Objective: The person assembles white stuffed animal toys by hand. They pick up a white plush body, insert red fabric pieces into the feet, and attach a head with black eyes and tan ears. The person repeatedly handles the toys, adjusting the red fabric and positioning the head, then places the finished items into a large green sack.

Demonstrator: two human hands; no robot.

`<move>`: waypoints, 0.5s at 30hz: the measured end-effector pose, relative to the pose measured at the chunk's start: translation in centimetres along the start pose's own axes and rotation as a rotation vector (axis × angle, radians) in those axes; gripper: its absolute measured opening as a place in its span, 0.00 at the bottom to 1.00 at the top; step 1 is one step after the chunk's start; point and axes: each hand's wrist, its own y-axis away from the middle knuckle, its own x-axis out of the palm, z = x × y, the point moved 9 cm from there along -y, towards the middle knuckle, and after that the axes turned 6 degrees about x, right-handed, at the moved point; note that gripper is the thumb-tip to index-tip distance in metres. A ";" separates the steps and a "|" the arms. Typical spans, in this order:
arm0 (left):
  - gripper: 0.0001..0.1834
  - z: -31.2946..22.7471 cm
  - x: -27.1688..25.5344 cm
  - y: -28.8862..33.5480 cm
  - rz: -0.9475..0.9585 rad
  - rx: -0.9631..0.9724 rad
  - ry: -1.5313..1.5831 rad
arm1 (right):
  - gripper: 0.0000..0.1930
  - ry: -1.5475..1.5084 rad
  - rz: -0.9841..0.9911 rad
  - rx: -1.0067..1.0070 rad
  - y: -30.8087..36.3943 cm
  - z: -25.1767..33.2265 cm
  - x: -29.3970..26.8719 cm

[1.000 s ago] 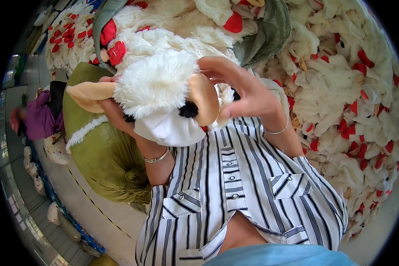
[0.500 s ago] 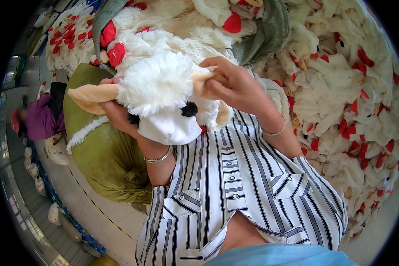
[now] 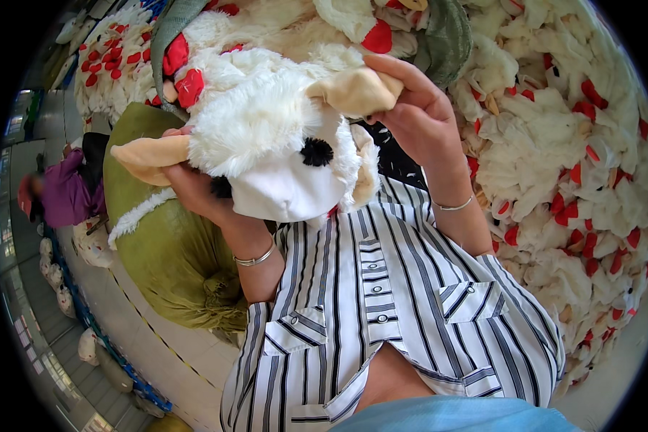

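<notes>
Between my hands is a limp white plush sheep skin (image 3: 255, 119) with a shaggy top, a smooth white muzzle and black pom-pom eyes. My left hand (image 3: 194, 183) grips the side of the head just under the left beige ear (image 3: 150, 160), its fingers partly behind the fur. At the other side, my right hand (image 3: 421, 108) has the right beige ear (image 3: 360, 90) pinched near its tip and pulled outward. A second beige piece hangs below the right side of the head, by my shirt.
Heaps of white plush skins with red pieces (image 3: 554, 158) rise on the right. An open woven sack (image 3: 443, 43) full of them stands ahead. A tied olive sack (image 3: 173, 245) sits at my left; beyond it, a person in purple (image 3: 72, 191) is on the walkway.
My right hand has moved up and outward, drawing the right ear with it. The muzzle has tilted up and shifted slightly right. My left hand stays nearly in place.
</notes>
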 end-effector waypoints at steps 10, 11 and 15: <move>0.17 4.3 -0.5 0.2 -0.113 -0.431 0.395 | 0.07 0.426 -0.183 -0.106 -0.3 -0.9 -2.1; 0.16 4.8 -0.4 0.2 -0.116 -0.476 0.431 | 0.07 0.416 -0.193 -0.131 -0.3 -0.6 -2.4; 0.15 5.8 -0.3 0.1 -0.149 -0.586 0.524 | 0.09 0.397 -0.187 -0.176 -0.5 -0.2 -2.6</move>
